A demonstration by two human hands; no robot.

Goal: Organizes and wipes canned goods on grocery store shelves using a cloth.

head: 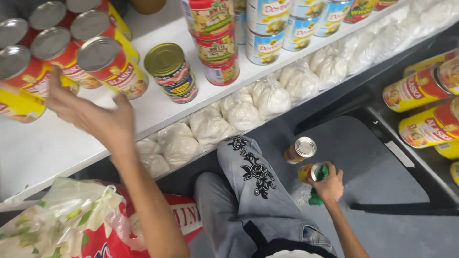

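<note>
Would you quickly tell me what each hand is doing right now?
Left hand: open, on a yellow-and-red can on the shelf.
Right hand: closed on a can and green cloth.

Two arms spread wide

The left hand (91, 114) reaches up, fingers spread loosely; the right hand (327, 184) stretches down low, fingers curled closed, forearm extended.

A white shelf (158, 107) runs diagonally above a lower white shelf (363, 71), over a grey floor (382, 177) under even light.
</note>
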